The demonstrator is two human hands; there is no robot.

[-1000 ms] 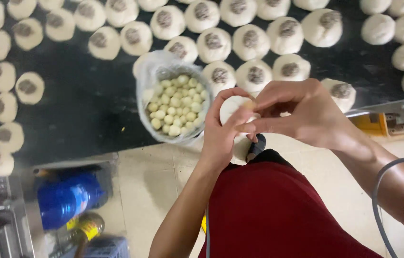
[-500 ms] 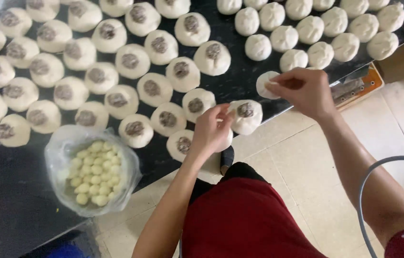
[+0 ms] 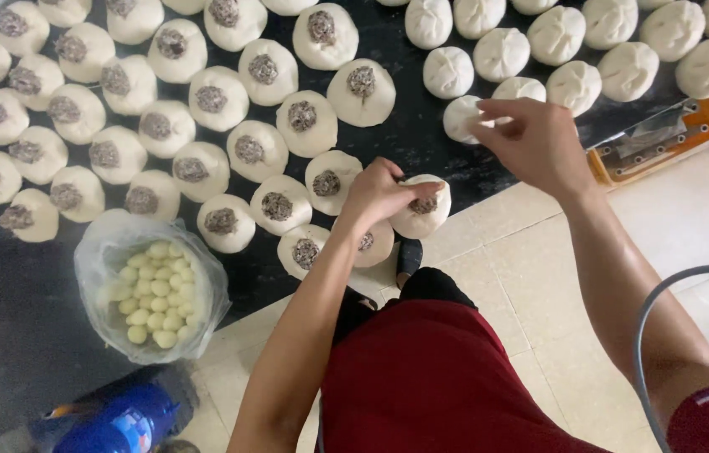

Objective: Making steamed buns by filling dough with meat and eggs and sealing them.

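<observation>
From the head camera, your left hand (image 3: pixel 379 195) reaches out over the near edge of the dark table (image 3: pixel 19 335), wrist bent down, fingers curled onto a filled dough round (image 3: pixel 423 210) with a dark lump of filling at its middle. The fingertips pinch at that round's left rim, so the hand is closed on it while it lies on the table. Another filled round sits just under the wrist, partly hidden.

Your right hand (image 3: pixel 534 144) is stretched farther out and to the right, palm down, with thumb and forefinger narrowed onto a closed dough ball (image 3: pixel 462 117) at the near end of the row of sealed balls. The fingers touch the ball; it rests on the table, and you cannot tell how firmly it is gripped.

Open rounds with dark filling cover the far left of the table in rows; smooth sealed balls fill the far right.

Near left, a bowl lined with a clear plastic bag (image 3: pixel 151 289) holds a heap of small pale yellow balls, filling it nearly to the rim. Below it stands a blue bottle (image 3: pixel 119 424) by the table's near edge.
</observation>
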